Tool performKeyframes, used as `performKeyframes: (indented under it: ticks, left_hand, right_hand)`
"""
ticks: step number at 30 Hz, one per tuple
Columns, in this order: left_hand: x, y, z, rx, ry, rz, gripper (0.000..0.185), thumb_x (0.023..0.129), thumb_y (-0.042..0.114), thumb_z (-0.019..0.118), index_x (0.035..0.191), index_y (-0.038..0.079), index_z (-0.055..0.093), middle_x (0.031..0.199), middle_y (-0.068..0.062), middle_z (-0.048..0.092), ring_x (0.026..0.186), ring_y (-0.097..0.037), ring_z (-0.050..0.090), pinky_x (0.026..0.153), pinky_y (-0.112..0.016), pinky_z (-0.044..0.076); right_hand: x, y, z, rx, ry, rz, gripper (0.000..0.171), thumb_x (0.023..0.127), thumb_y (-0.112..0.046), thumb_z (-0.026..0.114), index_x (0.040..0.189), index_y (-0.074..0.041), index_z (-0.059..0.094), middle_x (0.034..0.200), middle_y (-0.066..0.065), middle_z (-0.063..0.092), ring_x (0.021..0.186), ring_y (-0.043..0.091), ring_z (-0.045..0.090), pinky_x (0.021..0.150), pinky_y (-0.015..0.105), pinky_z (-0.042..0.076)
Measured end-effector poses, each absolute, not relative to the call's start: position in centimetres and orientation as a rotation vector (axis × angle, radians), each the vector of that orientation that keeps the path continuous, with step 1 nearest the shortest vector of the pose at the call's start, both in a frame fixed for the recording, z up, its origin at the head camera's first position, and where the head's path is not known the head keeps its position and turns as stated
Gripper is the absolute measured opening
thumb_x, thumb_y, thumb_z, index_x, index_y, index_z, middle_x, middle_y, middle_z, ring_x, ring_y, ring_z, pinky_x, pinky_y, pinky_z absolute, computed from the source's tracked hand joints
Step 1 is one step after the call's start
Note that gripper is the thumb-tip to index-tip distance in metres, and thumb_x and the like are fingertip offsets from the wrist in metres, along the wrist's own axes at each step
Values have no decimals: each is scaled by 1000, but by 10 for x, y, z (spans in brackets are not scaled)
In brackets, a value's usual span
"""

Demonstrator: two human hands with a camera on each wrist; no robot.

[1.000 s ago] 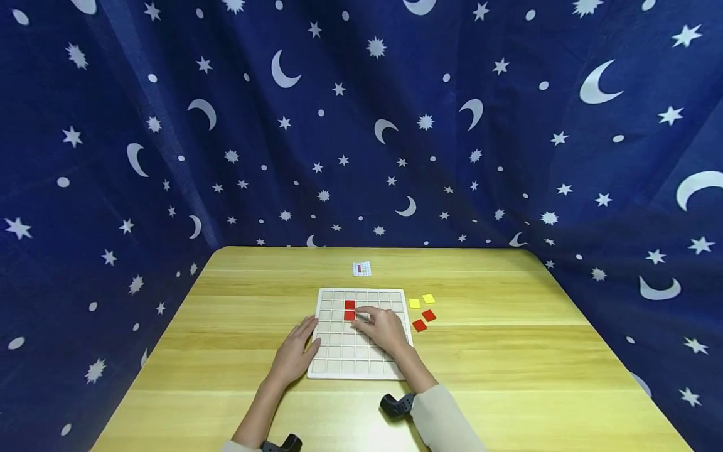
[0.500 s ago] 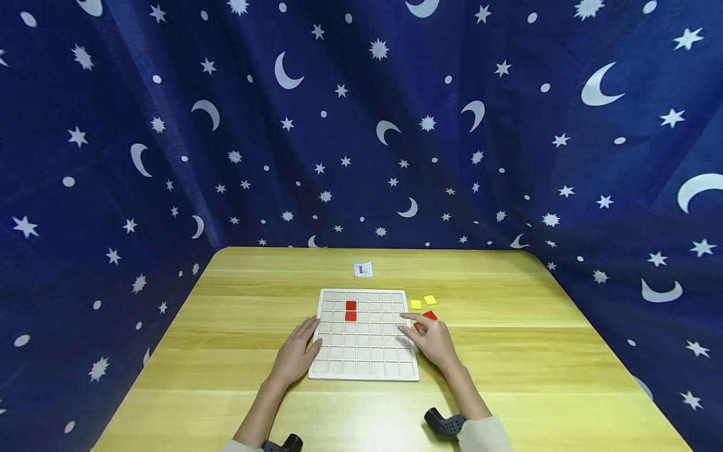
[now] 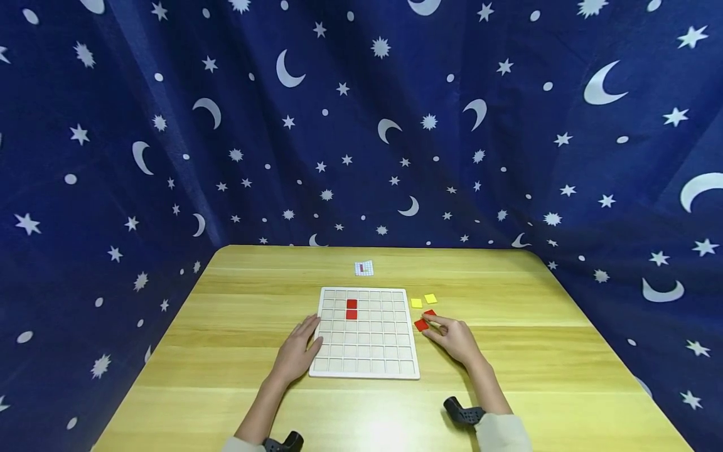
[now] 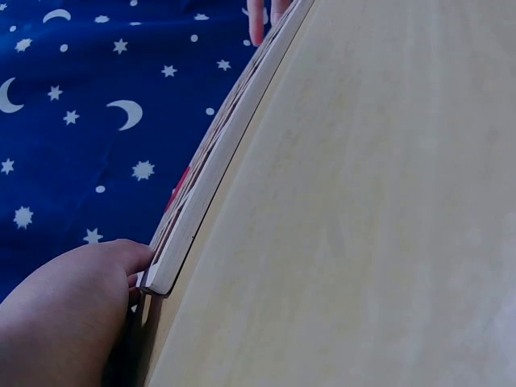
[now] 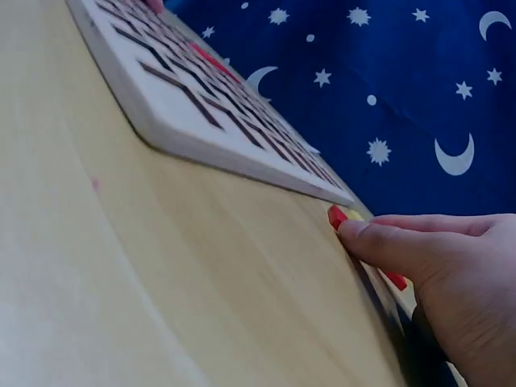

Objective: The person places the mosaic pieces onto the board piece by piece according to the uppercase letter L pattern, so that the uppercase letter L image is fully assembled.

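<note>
A white square grid board (image 3: 364, 370) lies on the table, with two red tiles (image 3: 351, 309) in adjoining cells of one column. My left hand (image 3: 296, 355) rests at the board's left edge, fingers extended and thumb over the rim; in the left wrist view the thumb (image 4: 133, 254) touches the board's corner. Right of the board, my right hand (image 3: 454, 339) has thumb and index finger at opposite sides of a loose red tile (image 3: 420, 325), pinching it. The right wrist view shows that tile (image 5: 336, 216) at the thumb tip. Another red tile (image 3: 430, 312) lies just behind, partly covered by the fingers.
Two yellow tiles (image 3: 417, 303) lie beyond the red ones, right of the board. Behind the board is a small printed grid card (image 3: 364, 268) with coloured marks. A dark blue curtain (image 3: 361, 125) with moons and stars surrounds the wooden table (image 3: 254, 276).
My right hand has moved from beside the red tiles on the board, rightward off it, to the loose red tile. My left hand has stayed at the board's edge.
</note>
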State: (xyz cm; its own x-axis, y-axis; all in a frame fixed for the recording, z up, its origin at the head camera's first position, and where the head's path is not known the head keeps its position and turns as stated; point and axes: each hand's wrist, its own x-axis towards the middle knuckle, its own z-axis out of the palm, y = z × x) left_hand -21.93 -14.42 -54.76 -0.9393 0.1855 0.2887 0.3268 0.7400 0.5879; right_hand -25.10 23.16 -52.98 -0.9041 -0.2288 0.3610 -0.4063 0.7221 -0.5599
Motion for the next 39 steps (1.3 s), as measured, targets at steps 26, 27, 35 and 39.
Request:
performKeyframes:
  ticks: [26, 27, 35, 39]
  left_hand:
    - [-220, -145, -546, -401, -2739, -966, 49, 93, 26, 54, 136, 4, 45, 142, -10, 40, 133, -27, 31, 111, -41, 23]
    - [-220, -145, -546, -400, -2742, -964, 49, 94, 26, 53, 136, 4, 45, 142, -10, 40, 133, -26, 31, 111, -40, 23]
    - [-221, -145, -547, -419, -2727, -957, 48, 94, 25, 54, 136, 3, 45, 141, -10, 40, 132, -26, 32, 110, -40, 24]
    - [-219, -145, -547, -419, -2729, -966, 49, 93, 25, 54, 136, 3, 45, 142, -11, 40, 133, -27, 31, 110, -41, 23]
  right_hand:
    - [-246, 203, -518, 510, -2443, 994, 25, 75, -24, 77, 98, -14, 69, 50, -17, 24, 44, -3, 17, 37, 17, 19]
    - [-245, 198, -517, 532, -2437, 988, 25, 75, -24, 77, 97, -14, 70, 51, -18, 24, 45, -3, 17, 38, 16, 18]
    - [-242, 156, -521, 628, -2440, 948, 26, 73, -29, 78, 94, -16, 70, 50, -18, 22, 46, -4, 15, 38, 15, 13]
    - [-244, 136, -525, 629, -2472, 941, 25, 73, -32, 77, 93, -17, 70, 49, -17, 24, 46, -3, 15, 38, 16, 14]
